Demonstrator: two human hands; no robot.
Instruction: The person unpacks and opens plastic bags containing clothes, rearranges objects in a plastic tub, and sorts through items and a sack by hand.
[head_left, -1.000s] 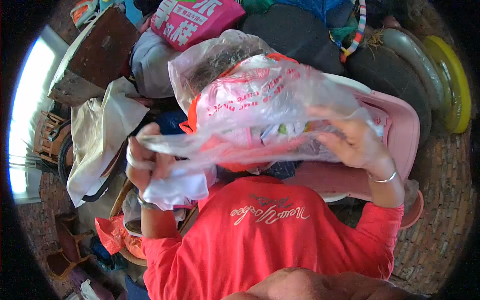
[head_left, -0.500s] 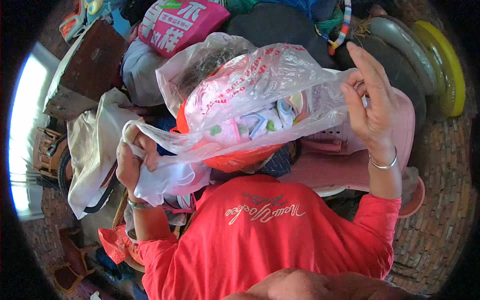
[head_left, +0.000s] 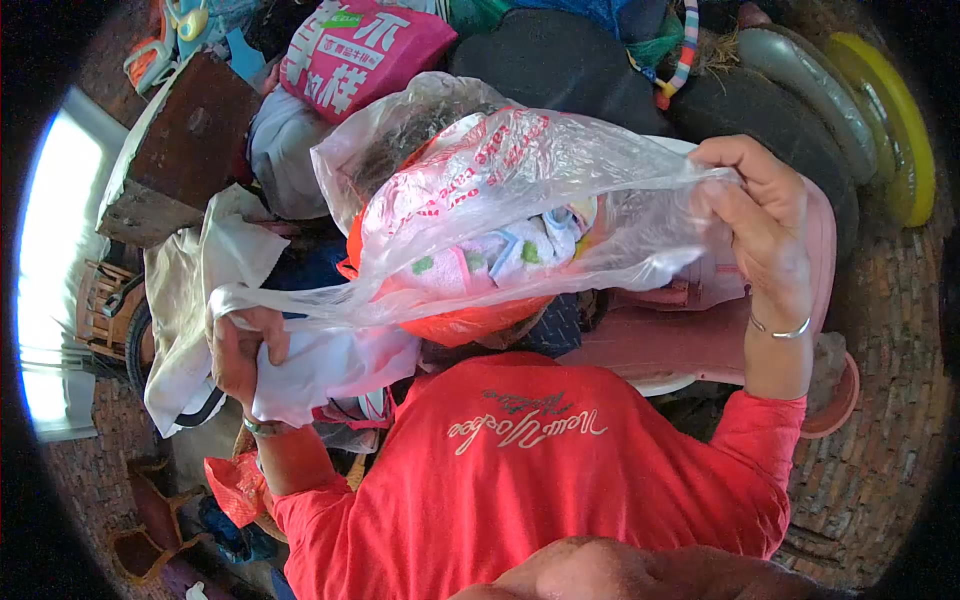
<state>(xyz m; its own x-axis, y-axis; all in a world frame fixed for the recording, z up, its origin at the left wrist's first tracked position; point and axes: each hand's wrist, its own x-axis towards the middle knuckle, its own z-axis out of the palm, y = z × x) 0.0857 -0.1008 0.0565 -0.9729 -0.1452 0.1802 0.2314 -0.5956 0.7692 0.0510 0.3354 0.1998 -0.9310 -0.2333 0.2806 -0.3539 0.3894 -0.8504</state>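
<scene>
A clear plastic bag with red print (head_left: 620, 160) is stretched between my two hands. My left hand (head_left: 245, 350) is closed round its twisted left end, and a white cloth (head_left: 320, 370) hangs beside those fingers. On the right, my right hand (head_left: 760, 205) pinches the bag's other edge between thumb and fingers. Folded towels with green and blue patterns (head_left: 510, 255) show through and below the film. Under them is a red plastic bag (head_left: 480, 322). Another clear bag with something dark and fuzzy inside (head_left: 400, 135) lies just behind.
A pink plastic tub (head_left: 690, 340) stands at the right, near a black round seat (head_left: 800, 150). Further back are a pink printed bag (head_left: 360, 55) and a brown wooden block (head_left: 195, 145). A beige cloth (head_left: 215, 260) hangs at the left.
The bag has been drawn out wider between my hands. My left hand has moved left and slightly down; my right hand has risen overall, and its fingers have closed on the bag's edge.
</scene>
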